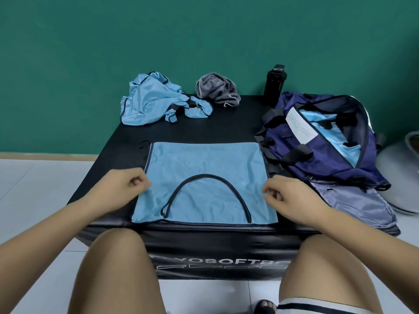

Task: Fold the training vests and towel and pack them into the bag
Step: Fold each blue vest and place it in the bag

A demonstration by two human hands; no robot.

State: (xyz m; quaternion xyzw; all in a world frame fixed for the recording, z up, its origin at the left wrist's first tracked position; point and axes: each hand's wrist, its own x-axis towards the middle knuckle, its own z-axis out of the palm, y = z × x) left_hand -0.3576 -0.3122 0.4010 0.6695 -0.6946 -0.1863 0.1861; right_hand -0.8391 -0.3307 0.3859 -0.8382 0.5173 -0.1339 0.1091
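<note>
A light blue training vest (204, 162) with dark trim lies flat and folded on the black padded box (226, 123) in front of me. My left hand (127, 184) pinches its left edge with curled fingers. My right hand (288, 198) pinches its right edge the same way. A crumpled heap of light blue vests (149, 103) sits at the back left. Beside it lies a bunched grey striped towel (217, 89). The navy bag (335, 159) lies unzipped at the right, with light blue fabric (326, 130) inside.
A black bottle (275, 81) stands behind the bag against the green wall. A white rounded object (399, 168) sits on the floor at the far right. My bare knees are against the box's front edge. White floor tiles surround the box.
</note>
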